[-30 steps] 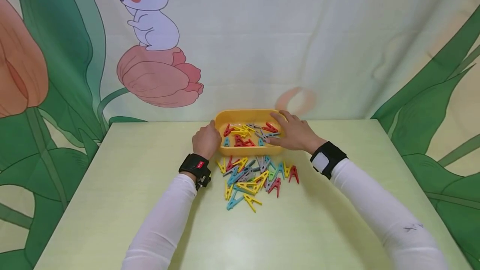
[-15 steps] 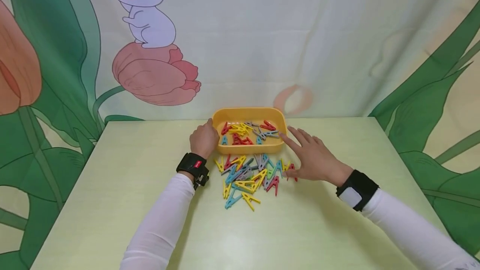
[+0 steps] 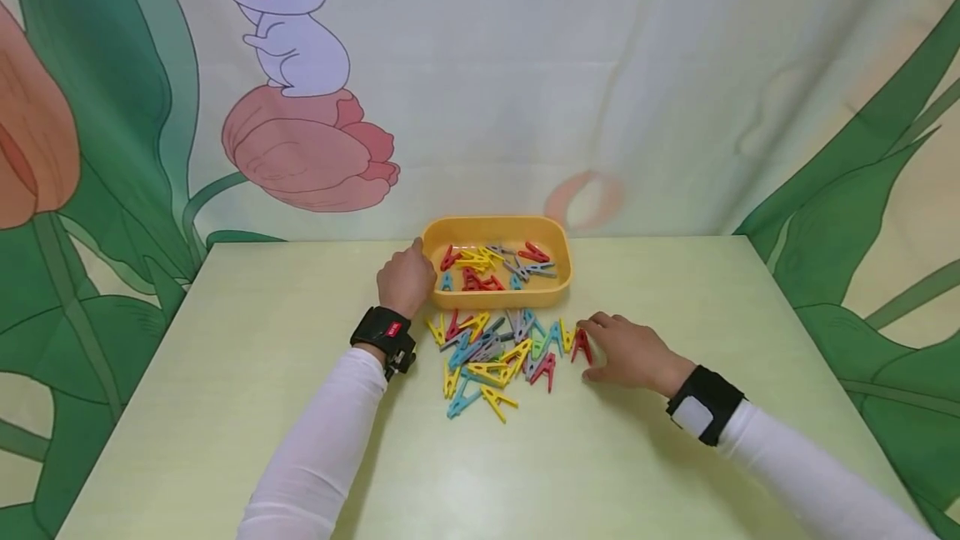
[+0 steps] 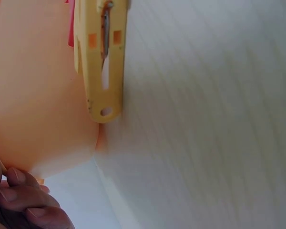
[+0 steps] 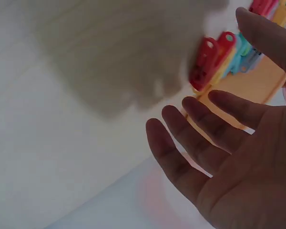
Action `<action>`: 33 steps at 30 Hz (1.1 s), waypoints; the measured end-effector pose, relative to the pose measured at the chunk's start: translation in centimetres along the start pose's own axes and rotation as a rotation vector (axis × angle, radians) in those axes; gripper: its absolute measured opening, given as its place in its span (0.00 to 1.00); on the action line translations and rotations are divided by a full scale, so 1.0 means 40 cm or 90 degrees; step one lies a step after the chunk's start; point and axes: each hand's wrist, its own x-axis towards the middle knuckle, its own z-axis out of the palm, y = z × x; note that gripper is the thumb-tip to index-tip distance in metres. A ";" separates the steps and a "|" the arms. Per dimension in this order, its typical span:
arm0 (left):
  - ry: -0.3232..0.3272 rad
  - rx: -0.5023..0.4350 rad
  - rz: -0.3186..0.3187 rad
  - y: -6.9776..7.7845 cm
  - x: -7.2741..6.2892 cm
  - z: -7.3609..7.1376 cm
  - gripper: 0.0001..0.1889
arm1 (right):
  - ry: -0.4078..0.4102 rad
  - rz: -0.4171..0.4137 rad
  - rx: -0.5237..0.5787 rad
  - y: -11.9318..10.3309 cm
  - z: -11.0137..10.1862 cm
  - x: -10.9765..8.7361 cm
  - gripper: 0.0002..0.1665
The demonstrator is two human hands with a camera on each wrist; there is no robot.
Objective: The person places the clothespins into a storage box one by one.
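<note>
A yellow plastic tub (image 3: 498, 301) stands near the table's far edge, with several clothespins (image 3: 482, 261) inside. My left hand (image 3: 406, 280) grips its left end; in the left wrist view the curled fingers (image 4: 26, 195) are at the rim. In front of the tub lies a loose pile of clothespins (image 3: 491, 350) in yellow, red, blue, green and grey. My right hand (image 3: 630, 354) hovers at the pile's right side, fingers spread and holding nothing. Nearest to it is a red clothespin (image 3: 581, 345), which shows between thumb and fingers in the right wrist view.
A pale table (image 3: 270, 373) extends to both sides and in front of the pile. Behind it hangs a printed curtain (image 3: 480, 82) with a rabbit, tulips and leaves, close to the tub's back wall.
My right hand has left the tub's right end and come down and nearer, to the right edge of the pile. The left hand has stayed on the tub.
</note>
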 end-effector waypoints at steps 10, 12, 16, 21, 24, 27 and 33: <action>-0.001 -0.002 -0.008 0.005 -0.004 -0.008 0.26 | 0.052 -0.013 -0.017 0.008 0.037 0.035 0.22; -0.003 0.000 -0.008 0.005 -0.004 -0.008 0.26 | 0.054 -0.019 -0.012 0.010 0.039 0.036 0.19; -0.004 0.000 -0.009 0.004 -0.004 -0.007 0.26 | 0.048 -0.019 -0.007 0.010 0.030 0.035 0.18; -0.003 -0.002 -0.007 0.000 0.001 -0.006 0.26 | 0.086 -0.050 0.034 -0.015 -0.054 0.025 0.22; 0.001 -0.005 -0.007 0.001 0.004 -0.008 0.26 | 0.138 -0.079 0.047 -0.036 -0.122 0.033 0.22; -0.006 -0.008 -0.006 0.004 0.002 -0.009 0.26 | 0.174 -0.088 0.035 -0.053 -0.177 0.057 0.23; -0.002 -0.005 0.001 0.005 -0.005 -0.007 0.25 | 0.175 -0.077 0.018 -0.088 -0.250 0.150 0.25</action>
